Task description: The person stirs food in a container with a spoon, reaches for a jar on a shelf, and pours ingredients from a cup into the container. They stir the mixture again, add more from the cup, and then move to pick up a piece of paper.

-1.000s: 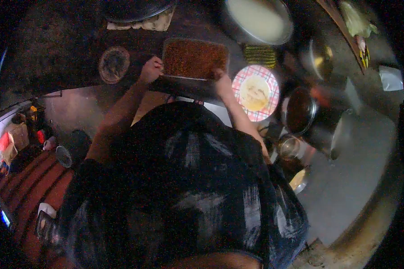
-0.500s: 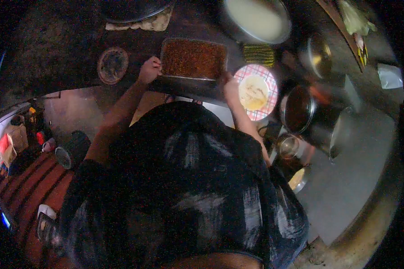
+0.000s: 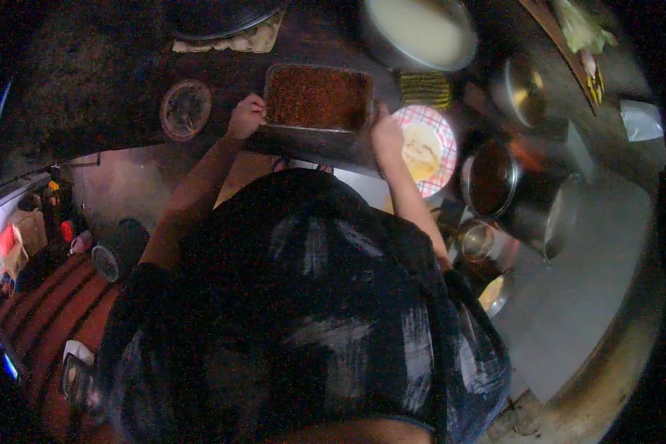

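Note:
A rectangular baking dish filled with reddish-brown, crumbly-looking food lies on the dark counter in front of me. At its left edge is my left hand, fingers bent and pinched against the rim. My right hand is closed beside the dish's right edge, with a finger pointing up along it; what it holds, if anything, is hidden. Just right of that hand, partly behind it, a plate with a red checked rim carries yellowish-white smears of food.
A small round dish stands left of my left hand. At the back are a big bowl of pale liquid and a green-and-black striped pad. Several pots, including a dark-filled one, stand to the right. A dark cylindrical container is lower left.
My right hand has shifted slightly right and up along the dish's edge, covering more of the plate. My left hand and the dish look nearly still.

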The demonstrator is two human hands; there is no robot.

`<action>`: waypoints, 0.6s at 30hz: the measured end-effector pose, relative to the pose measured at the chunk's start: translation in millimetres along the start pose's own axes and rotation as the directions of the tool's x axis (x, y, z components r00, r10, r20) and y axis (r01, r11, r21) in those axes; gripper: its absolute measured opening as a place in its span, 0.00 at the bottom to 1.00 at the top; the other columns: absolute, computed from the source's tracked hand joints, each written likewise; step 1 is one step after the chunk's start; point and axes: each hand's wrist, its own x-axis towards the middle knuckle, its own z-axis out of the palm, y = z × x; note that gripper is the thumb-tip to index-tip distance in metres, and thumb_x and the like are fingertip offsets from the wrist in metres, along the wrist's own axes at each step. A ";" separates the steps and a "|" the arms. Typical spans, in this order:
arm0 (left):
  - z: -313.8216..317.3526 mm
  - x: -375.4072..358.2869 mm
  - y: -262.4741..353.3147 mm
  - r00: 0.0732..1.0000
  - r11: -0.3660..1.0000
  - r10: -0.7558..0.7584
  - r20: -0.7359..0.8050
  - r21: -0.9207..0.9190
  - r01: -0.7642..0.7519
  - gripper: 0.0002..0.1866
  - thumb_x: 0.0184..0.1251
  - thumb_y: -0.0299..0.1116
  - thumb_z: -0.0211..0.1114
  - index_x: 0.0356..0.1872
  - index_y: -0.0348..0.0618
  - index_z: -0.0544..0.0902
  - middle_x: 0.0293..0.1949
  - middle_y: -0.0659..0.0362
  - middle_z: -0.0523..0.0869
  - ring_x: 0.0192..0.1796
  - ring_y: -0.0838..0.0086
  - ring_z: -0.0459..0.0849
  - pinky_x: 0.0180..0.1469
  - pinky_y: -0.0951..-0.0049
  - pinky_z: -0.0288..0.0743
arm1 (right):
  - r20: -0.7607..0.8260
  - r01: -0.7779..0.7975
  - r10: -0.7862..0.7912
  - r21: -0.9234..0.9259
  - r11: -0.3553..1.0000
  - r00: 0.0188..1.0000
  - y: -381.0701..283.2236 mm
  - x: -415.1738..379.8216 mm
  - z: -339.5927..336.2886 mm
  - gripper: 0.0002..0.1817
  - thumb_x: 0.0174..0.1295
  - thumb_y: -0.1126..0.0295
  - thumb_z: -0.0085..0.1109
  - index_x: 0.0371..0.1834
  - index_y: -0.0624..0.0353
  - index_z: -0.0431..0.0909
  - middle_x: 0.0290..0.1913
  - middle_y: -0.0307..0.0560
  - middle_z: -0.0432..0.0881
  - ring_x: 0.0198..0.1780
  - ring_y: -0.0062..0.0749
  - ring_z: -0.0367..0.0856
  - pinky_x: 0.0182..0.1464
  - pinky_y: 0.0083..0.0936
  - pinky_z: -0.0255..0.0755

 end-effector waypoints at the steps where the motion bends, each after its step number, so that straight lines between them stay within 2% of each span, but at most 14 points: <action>1: -0.1 -0.5 0.9 1.000 1.000 0.027 0.011 -0.006 -0.027 0.06 0.47 0.21 0.49 0.28 0.38 0.70 0.21 0.57 0.75 0.20 0.76 0.75 0.22 0.75 0.71 | 0.000 0.000 0.000 0.000 1.000 1.000 1.5 1.8 5.2 0.14 0.53 0.70 0.39 0.42 0.57 0.68 0.30 0.62 0.75 0.34 0.55 0.74 0.36 0.43 0.67; 3: 1.0 -3.0 2.1 0.998 0.999 0.053 0.020 -0.009 -0.052 0.05 0.47 0.21 0.49 0.28 0.38 0.70 0.21 0.58 0.74 0.20 0.76 0.75 0.21 0.75 0.70 | 0.068 0.015 -0.012 -0.046 0.999 0.998 7.9 -0.2 21.9 0.15 0.53 0.69 0.39 0.44 0.57 0.67 0.28 0.63 0.75 0.33 0.56 0.74 0.35 0.45 0.67; 7: 6.6 -0.3 10.0 0.995 0.988 -0.094 -0.014 -0.123 0.092 0.04 0.48 0.21 0.50 0.26 0.39 0.69 0.20 0.59 0.74 0.19 0.75 0.74 0.21 0.75 0.70 | 0.091 0.017 -0.018 0.005 1.000 0.996 9.2 -15.7 36.5 0.14 0.52 0.70 0.40 0.42 0.58 0.68 0.27 0.63 0.75 0.33 0.55 0.74 0.34 0.44 0.67; 9: 3.8 -2.7 5.8 0.986 0.974 -0.166 -0.033 -0.159 0.159 0.04 0.48 0.20 0.51 0.26 0.39 0.69 0.20 0.59 0.73 0.19 0.75 0.74 0.21 0.75 0.70 | 0.063 0.082 -0.075 -0.112 0.990 0.995 10.0 -20.3 40.3 0.18 0.54 0.71 0.35 0.50 0.54 0.66 0.24 0.61 0.76 0.28 0.53 0.76 0.32 0.43 0.70; 12: -1.3 4.7 -6.2 0.993 0.985 -0.118 0.010 -0.124 0.118 0.05 0.47 0.20 0.51 0.27 0.39 0.70 0.20 0.58 0.74 0.20 0.74 0.75 0.21 0.75 0.71 | 0.111 0.112 -0.095 -0.161 0.981 0.989 8.1 -20.3 31.3 0.18 0.54 0.72 0.35 0.48 0.55 0.67 0.24 0.60 0.76 0.28 0.52 0.76 0.31 0.43 0.70; 14: -2.1 2.6 -8.2 0.998 0.997 -0.045 -0.042 0.066 0.048 0.06 0.47 0.20 0.51 0.29 0.38 0.70 0.20 0.57 0.75 0.22 0.73 0.77 0.21 0.74 0.71 | 0.139 0.152 -0.124 -0.208 0.966 0.982 6.7 -18.3 23.6 0.17 0.54 0.72 0.36 0.47 0.56 0.68 0.24 0.59 0.76 0.28 0.51 0.77 0.31 0.43 0.70; 16: -2.7 2.6 -8.5 0.995 0.990 -0.082 -0.052 0.113 0.087 0.07 0.46 0.20 0.52 0.29 0.38 0.71 0.20 0.56 0.75 0.21 0.73 0.77 0.21 0.73 0.71 | 0.045 0.168 -0.162 -0.226 0.960 0.986 0.8 -10.2 10.0 0.15 0.55 0.70 0.35 0.41 0.58 0.71 0.25 0.58 0.77 0.28 0.49 0.77 0.30 0.42 0.71; 18: -3.4 1.1 -8.2 0.991 0.979 -0.117 -0.064 0.161 0.126 0.08 0.46 0.20 0.52 0.30 0.38 0.71 0.20 0.56 0.75 0.21 0.72 0.78 0.21 0.73 0.71 | 0.050 0.167 -0.159 -0.266 0.949 0.986 -4.0 -1.4 2.9 0.14 0.56 0.69 0.35 0.39 0.59 0.72 0.25 0.58 0.77 0.28 0.48 0.77 0.30 0.41 0.71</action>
